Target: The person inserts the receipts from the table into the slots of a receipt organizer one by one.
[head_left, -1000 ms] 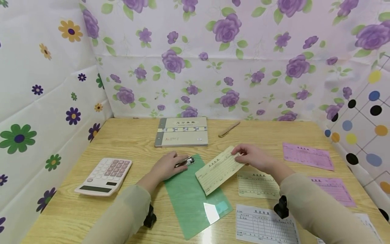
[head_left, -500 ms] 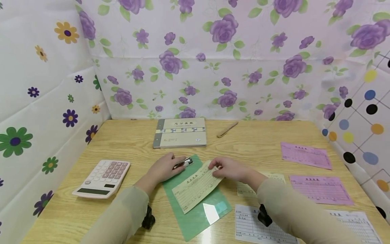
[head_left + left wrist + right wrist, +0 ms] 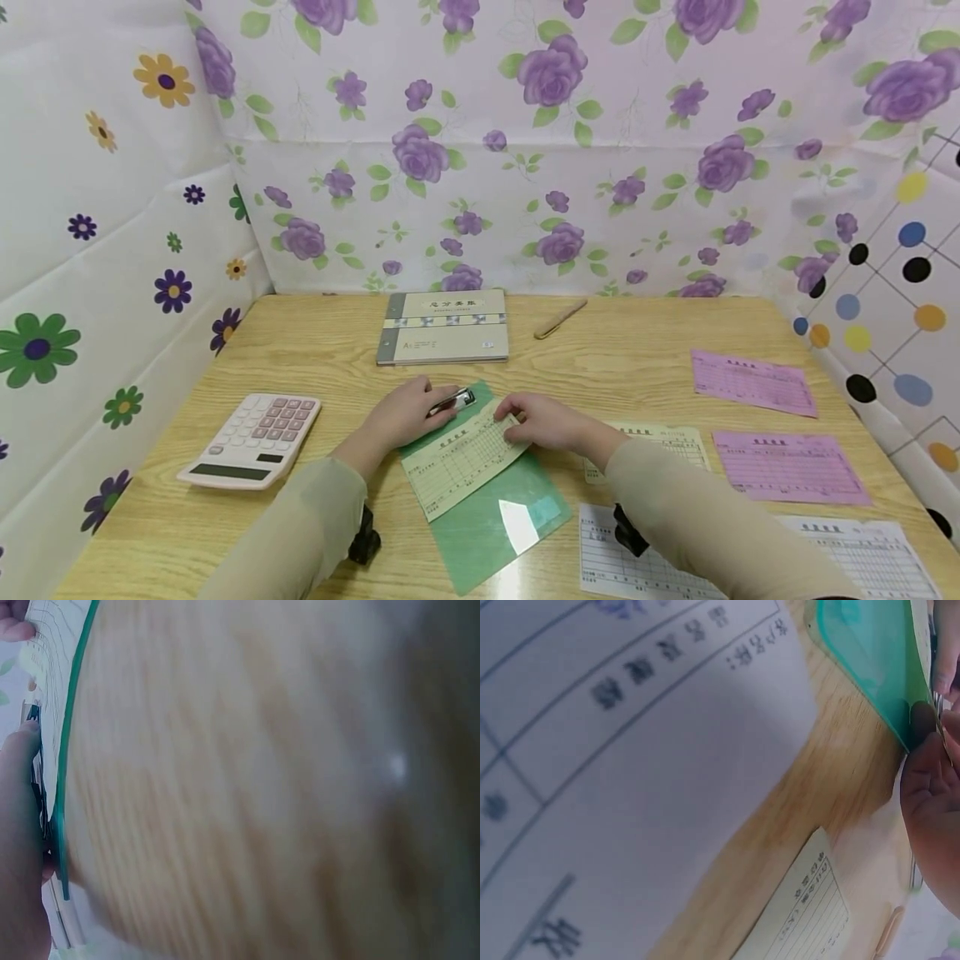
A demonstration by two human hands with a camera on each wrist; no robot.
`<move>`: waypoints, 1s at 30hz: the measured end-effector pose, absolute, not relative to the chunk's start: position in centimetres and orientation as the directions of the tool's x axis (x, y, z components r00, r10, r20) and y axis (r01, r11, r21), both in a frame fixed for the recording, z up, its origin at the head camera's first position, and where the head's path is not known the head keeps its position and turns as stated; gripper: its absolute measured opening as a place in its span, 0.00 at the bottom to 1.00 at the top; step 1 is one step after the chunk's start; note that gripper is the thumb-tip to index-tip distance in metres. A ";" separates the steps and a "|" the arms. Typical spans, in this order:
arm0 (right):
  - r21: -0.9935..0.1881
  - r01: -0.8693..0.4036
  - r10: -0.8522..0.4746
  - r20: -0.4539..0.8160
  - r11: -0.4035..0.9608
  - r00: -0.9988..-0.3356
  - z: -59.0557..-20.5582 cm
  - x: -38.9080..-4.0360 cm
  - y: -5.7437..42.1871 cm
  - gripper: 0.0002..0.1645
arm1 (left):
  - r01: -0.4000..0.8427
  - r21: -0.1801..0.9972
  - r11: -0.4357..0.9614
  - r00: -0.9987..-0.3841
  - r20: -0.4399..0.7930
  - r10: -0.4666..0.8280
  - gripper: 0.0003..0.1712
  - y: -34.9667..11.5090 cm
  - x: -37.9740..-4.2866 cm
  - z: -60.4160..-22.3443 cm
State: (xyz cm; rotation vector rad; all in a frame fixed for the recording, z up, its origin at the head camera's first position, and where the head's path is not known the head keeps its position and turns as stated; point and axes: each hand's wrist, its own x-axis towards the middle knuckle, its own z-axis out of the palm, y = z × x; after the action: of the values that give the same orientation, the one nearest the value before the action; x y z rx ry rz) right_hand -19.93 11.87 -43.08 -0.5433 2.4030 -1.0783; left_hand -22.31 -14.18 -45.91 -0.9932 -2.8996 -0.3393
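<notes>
A green see-through clipboard [image 3: 525, 492] lies slanted on the table, its metal clip [image 3: 467, 398] at the far left end. My left hand [image 3: 405, 412] grips that clip between thumb and fingers. A pale yellow receipt slip [image 3: 457, 471] lies across the upper part of the board, its left end near the left hand. At the slip's upper right corner, my right hand [image 3: 551, 425] pinches the paper. In the left wrist view the clipboard's green edge [image 3: 64, 750] runs beside the left hand. The right wrist view shows the right fingers on the slip's edge.
Another yellow slip [image 3: 678, 442] lies under the right forearm. Pink slips [image 3: 787, 467] and white slips [image 3: 870, 554] are spread at the right. A calculator [image 3: 255, 437] sits at the left. Toward the back are an account book [image 3: 442, 329] and a pen [image 3: 561, 319].
The right hand has carried the yellow slip left and down onto the upper part of the clipboard, turning it flatter. The left hand has stayed on the clip.
</notes>
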 end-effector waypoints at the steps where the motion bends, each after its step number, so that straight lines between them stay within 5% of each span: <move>1: -0.764 -0.172 -0.518 -0.236 0.621 -0.822 -43.1 -20.0 11.8 0.14 | 0.615 0.185 0.766 -0.788 0.130 0.602 0.24 -14.2 -22.3 -45.9; 8: -0.745 -0.224 -0.536 -0.205 0.628 -0.819 -43.4 -20.4 10.9 0.17 | 0.645 0.161 0.747 -0.764 0.153 0.627 0.21 -14.2 -22.3 -45.6; 19: -0.644 -0.329 -0.549 -0.170 0.691 -0.818 -43.8 -20.4 9.9 0.32 | 0.643 0.065 0.764 -0.766 0.030 0.642 0.22 -13.8 -22.6 -45.5; 30: -0.532 -0.397 -0.540 -0.141 0.748 -0.829 -43.7 -19.8 9.5 0.36 | 0.656 0.120 0.745 -0.752 0.012 0.659 0.21 -13.9 -22.8 -44.7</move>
State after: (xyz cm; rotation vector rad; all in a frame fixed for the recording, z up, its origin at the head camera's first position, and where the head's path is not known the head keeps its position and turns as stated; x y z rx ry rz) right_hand -19.81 9.50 -43.67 -0.7311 2.6618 -0.7153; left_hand -22.77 -13.90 -44.73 -1.1167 -2.9640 -0.1857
